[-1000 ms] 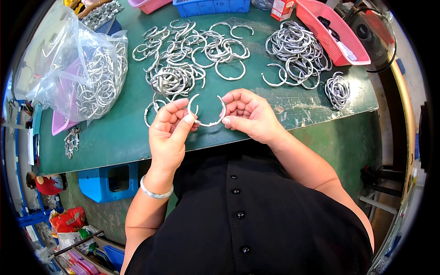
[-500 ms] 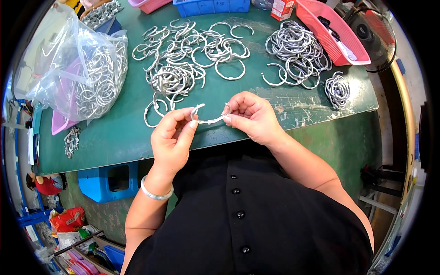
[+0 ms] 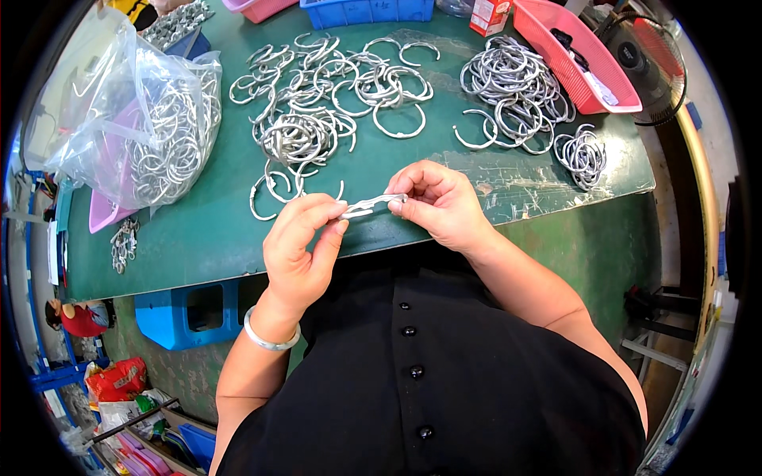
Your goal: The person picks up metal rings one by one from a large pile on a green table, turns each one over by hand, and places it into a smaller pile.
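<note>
An open silver-coloured metal bangle (image 3: 367, 205) is held over the near edge of the green table (image 3: 190, 254), seen nearly edge-on. My left hand (image 3: 300, 247) pinches its left side between thumb and fingers. At the other side, the thumb and curled fingers of my right hand (image 3: 441, 208) grip it. Beyond my left hand lies a tangled heap of similar open bangles (image 3: 300, 139). A second heap of bangles (image 3: 514, 83) lies farther right, and a small bunch of bangles (image 3: 583, 159) sits near the table's right end.
On the left, a clear plastic bag of bangles (image 3: 171, 143) rests in a pink basket (image 3: 107, 210), with small metal pieces (image 3: 124, 246) beside it. Along the back stand a blue crate (image 3: 365, 12), a red-and-white box (image 3: 489, 16) and a pink basket (image 3: 575, 63). A blue stool (image 3: 178, 321) is below.
The bangle has turned between my fingers, from an upward-curving arc to nearly edge-on. My left hand has dropped slightly; the right has barely moved.
</note>
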{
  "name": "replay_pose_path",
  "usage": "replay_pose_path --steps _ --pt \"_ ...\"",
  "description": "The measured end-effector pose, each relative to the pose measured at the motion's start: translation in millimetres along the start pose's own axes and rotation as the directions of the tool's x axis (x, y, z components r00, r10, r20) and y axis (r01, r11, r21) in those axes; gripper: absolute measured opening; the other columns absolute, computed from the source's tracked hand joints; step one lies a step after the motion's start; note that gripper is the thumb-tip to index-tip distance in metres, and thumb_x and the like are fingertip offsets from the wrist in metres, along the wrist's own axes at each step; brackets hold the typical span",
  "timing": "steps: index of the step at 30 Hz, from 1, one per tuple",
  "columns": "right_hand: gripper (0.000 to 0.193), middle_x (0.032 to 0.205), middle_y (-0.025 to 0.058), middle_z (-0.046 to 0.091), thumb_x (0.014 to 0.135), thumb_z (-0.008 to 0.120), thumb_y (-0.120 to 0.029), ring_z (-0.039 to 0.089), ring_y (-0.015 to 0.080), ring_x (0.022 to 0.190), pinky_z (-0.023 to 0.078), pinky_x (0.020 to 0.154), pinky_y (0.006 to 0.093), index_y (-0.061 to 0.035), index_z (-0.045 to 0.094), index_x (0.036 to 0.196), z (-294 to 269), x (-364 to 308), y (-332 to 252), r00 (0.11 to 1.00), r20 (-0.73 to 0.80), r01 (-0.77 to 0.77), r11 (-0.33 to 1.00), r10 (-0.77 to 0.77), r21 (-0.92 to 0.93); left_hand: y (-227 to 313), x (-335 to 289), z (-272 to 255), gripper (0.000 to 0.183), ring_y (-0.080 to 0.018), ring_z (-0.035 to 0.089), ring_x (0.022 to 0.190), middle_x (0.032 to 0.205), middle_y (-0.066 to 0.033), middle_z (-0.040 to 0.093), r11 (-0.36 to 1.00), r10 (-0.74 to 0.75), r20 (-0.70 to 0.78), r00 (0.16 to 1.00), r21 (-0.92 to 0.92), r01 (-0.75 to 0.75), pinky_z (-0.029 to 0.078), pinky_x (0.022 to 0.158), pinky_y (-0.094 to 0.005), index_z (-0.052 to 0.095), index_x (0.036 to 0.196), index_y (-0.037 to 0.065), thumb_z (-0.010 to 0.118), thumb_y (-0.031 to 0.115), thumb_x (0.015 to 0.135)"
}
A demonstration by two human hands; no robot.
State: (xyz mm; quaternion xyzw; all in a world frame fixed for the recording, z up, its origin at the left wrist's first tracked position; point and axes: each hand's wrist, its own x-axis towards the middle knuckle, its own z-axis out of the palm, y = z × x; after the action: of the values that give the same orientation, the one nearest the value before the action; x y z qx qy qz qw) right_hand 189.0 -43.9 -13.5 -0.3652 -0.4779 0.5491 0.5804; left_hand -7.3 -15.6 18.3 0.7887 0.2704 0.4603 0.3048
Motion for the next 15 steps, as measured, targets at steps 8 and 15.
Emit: replay_pose_path --steps 8,15 --pt "0.011 0.080 0.0019 0.055 0.075 0.060 0.003 0.052 0.0061 0.072 0.042 0.064 0.0190 -0.0008 0.055 0.084 -0.8 -2.2 -4.0 0.999 0.039 -0.028 1.000 0.028 0.013 -13.7 -8.6 5.1 0.017 -0.0128 0.056 0.076 0.088 -0.0074 0.058 0.873 -0.345 0.004 0.939 -0.365 0.323 0.046 0.070 -0.0248 0.051 0.099 -0.003 0.050 -0.002 0.082" --pt "0.012 0.089 0.0060 0.055 0.075 0.060 0.003 0.053 0.0094 0.078 0.043 0.068 0.0213 0.0005 0.054 0.086 -3.7 -2.9 -8.0 0.991 0.125 -0.040 0.999 0.040 0.005 -19.1 -2.3 4.0 0.014 -0.0109 0.056 0.070 0.081 -0.0064 0.058 0.581 -0.582 0.138 0.801 -0.619 0.529 0.046 0.065 -0.0230 0.052 0.096 -0.001 0.050 0.007 0.085"
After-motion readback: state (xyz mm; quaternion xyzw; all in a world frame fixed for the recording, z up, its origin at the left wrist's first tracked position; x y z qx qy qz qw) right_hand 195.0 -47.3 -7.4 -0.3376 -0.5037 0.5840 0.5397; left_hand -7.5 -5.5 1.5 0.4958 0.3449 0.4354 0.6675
